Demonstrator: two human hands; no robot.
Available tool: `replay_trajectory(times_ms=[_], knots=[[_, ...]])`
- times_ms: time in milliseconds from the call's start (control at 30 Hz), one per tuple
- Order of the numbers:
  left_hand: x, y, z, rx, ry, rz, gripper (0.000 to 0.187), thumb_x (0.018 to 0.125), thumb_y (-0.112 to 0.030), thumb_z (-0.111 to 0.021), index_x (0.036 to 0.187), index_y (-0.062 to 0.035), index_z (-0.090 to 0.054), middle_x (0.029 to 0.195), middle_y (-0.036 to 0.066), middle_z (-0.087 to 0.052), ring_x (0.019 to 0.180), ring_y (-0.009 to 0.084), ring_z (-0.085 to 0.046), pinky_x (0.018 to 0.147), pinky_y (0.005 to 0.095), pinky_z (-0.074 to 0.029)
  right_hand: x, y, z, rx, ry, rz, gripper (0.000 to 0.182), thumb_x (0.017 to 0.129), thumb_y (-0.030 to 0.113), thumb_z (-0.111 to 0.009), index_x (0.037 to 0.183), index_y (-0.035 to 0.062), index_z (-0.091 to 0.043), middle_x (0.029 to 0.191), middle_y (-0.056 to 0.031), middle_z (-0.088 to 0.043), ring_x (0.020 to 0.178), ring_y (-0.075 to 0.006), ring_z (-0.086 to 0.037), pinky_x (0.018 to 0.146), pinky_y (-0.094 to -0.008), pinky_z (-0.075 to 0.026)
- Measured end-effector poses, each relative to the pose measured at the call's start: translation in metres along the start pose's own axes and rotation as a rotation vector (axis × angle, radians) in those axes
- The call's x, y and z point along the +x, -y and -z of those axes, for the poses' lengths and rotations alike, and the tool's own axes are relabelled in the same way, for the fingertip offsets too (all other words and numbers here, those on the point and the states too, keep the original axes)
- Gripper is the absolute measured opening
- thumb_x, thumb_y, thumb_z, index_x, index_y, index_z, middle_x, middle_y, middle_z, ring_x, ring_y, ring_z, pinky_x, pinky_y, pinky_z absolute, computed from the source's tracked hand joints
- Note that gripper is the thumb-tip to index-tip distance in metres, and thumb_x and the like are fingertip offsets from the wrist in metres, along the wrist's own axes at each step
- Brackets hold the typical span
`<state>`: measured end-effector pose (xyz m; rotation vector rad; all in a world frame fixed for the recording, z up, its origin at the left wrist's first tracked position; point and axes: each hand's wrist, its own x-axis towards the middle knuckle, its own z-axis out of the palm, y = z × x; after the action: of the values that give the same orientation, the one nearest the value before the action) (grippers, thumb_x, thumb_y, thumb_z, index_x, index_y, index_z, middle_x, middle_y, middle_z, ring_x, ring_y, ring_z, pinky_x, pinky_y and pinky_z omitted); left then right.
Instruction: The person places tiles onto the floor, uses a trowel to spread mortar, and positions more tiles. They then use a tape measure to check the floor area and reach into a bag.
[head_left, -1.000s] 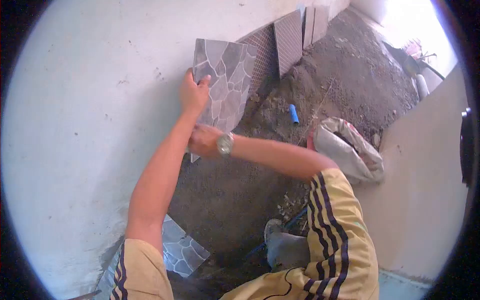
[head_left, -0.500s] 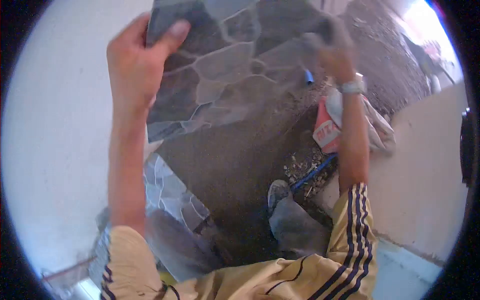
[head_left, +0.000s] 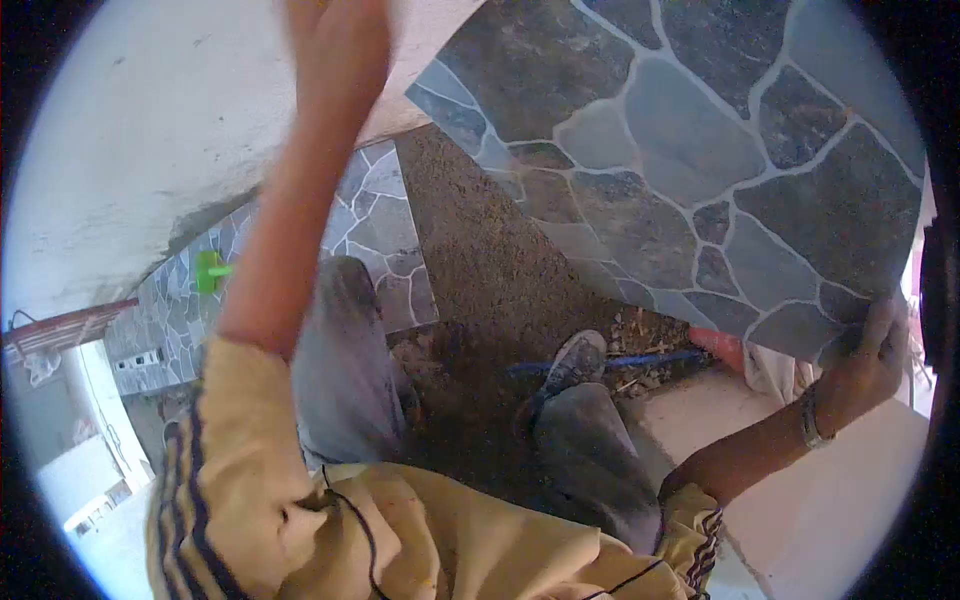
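Observation:
A large tile (head_left: 690,150) with a grey crazy-stone pattern and pale joints is raised and tilted in the upper right. My right hand (head_left: 875,350) grips its lower right edge, fingers partly hidden at the tile. At the top, my left hand (head_left: 340,45) is blurred, its fingertips cut off by the view; a gap shows between the visible hand and the tile's left edge. Beneath the tile lies a brown, grainy bed (head_left: 480,220). Matching tiles (head_left: 385,235) lie on the floor left of it.
A white wall (head_left: 180,110) runs along the left. On the laid tiles is a green object (head_left: 207,272). A blue pipe (head_left: 610,362) lies among rubble by my right shoe (head_left: 578,360). A red and white sack (head_left: 718,345) shows under the tile's edge.
The tile has swung to the right and tilted, so more of its face shows. My left hand has left its left edge; my right hand has moved down and right. The view has shifted.

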<state>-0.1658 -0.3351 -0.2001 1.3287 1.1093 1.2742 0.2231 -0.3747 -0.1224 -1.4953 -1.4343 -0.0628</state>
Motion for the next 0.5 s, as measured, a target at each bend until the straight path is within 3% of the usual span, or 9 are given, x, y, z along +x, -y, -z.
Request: replay_trajectory(times_ms=[100, 167, 200, 267, 300, 367, 433, 467, 500], knots=[[-0.082, 0.123, -0.001, -0.732, -0.142, 0.388, 0.048, 0.092, -0.051, -0.047, 0.116, -0.0102, -0.054, 0.103, 0.006, -0.06, 0.094, 0.0232, -0.059, 0.083, 0.0402, -0.046, 0.009, -0.033, 0.005, -0.018, 0.1, -0.166, 0.03, 0.092, 0.028, -0.062, 0.084, -0.0006, -0.066, 0.073, 0.0015, -0.058, 0.068, -0.0109, -0.05, 0.059, -0.0284, -0.041], [-0.111, 0.145, -0.038, -1.152, -0.16, 0.526, 0.052, 0.093, -0.056, -0.045, 0.118, -0.0114, -0.052, 0.105, 0.005, -0.059, 0.097, 0.024, -0.058, 0.085, 0.0413, -0.046, 0.006, -0.057, -0.015, -0.088, 0.215, -0.033, 0.031, 0.092, 0.029, -0.061, 0.085, -0.0017, -0.066, 0.071, 0.0009, -0.058, 0.066, -0.0119, -0.05, 0.059, -0.0293, -0.041], [-0.114, 0.141, -0.075, -1.059, -0.416, 0.652, 0.053, 0.092, -0.057, -0.046, 0.119, -0.0113, -0.052, 0.108, 0.006, -0.059, 0.097, 0.0235, -0.06, 0.085, 0.0413, -0.047, 0.004, -0.07, -0.032, -0.116, 0.264, 0.037, 0.032, 0.092, 0.029, -0.061, 0.085, -0.0022, -0.066, 0.071, 0.0006, -0.058, 0.066, -0.0124, -0.05, 0.058, -0.0297, -0.041], [-0.126, 0.163, -0.058, -0.946, -0.514, 0.77, 0.048, 0.092, -0.052, -0.049, 0.119, -0.012, -0.054, 0.106, 0.005, -0.062, 0.097, 0.024, -0.061, 0.085, 0.0433, -0.047, -0.011, -0.104, -0.064, -0.233, 0.395, -0.09, 0.035, 0.092, 0.03, -0.06, 0.084, -0.0045, -0.064, 0.067, -0.0044, -0.057, 0.062, -0.0144, -0.047, 0.057, -0.0323, -0.041], [-0.132, 0.165, -0.047, -0.878, -0.562, 0.815, 0.046, 0.092, -0.049, -0.051, 0.118, -0.0123, -0.054, 0.105, 0.005, -0.063, 0.097, 0.0243, -0.062, 0.084, 0.0443, -0.048, -0.025, -0.142, -0.077, -0.275, 0.393, 0.034, 0.038, 0.091, 0.031, -0.06, 0.08, -0.0053, -0.063, 0.064, -0.0073, -0.056, 0.06, -0.0156, -0.045, 0.056, -0.0346, -0.04], [-0.136, 0.191, -0.019, -0.585, -0.416, 0.866, 0.027, 0.088, -0.029, -0.06, 0.108, -0.0109, -0.058, 0.102, 0.006, -0.062, 0.095, 0.0239, -0.06, 0.084, 0.0456, -0.047, -0.074, -0.199, -0.124, -0.297, 0.467, 0.103, 0.044, 0.091, 0.033, -0.06, 0.072, -0.0065, -0.061, 0.06, -0.0124, -0.055, 0.056, -0.0176, -0.042, 0.055, -0.0389, -0.039], [-0.133, 0.237, 0.003, -0.307, -0.374, 0.97, 0.018, 0.083, -0.017, -0.062, 0.099, -0.01, -0.059, 0.098, 0.006, -0.062, 0.089, 0.022, -0.06, 0.081, 0.044, -0.048, -0.12, -0.235, -0.163, -0.269, 0.583, -0.086, 0.049, 0.09, 0.036, -0.059, 0.067, -0.0076, -0.059, 0.056, -0.0153, -0.052, 0.054, -0.0186, -0.04, 0.054, -0.0421, -0.037], [-0.132, 0.24, 0.005, -0.261, -0.493, 0.969, 0.008, 0.078, -0.009, -0.062, 0.083, -0.0082, -0.055, 0.083, 0.005, -0.058, 0.075, 0.0182, -0.057, 0.068, 0.0371, -0.047, -0.142, -0.232, -0.179, -0.258, 0.626, -0.215, 0.051, 0.09, 0.037, -0.059, 0.066, -0.0083, -0.058, 0.054, -0.0159, -0.05, 0.053, -0.0188, -0.038, 0.053, -0.0434, -0.036], [-0.139, 0.24, 0.011, -0.247, -0.565, 0.965, 0.009, 0.078, -0.008, -0.062, 0.081, -0.0079, -0.055, 0.081, 0.005, -0.057, 0.073, 0.0174, -0.056, 0.066, 0.0357, -0.045, -0.159, -0.231, -0.188, -0.169, 0.679, -0.316, 0.052, 0.09, 0.037, -0.058, 0.066, -0.0088, -0.057, 0.055, -0.0181, -0.05, 0.052, -0.0201, -0.04, 0.054, -0.044, -0.036]])
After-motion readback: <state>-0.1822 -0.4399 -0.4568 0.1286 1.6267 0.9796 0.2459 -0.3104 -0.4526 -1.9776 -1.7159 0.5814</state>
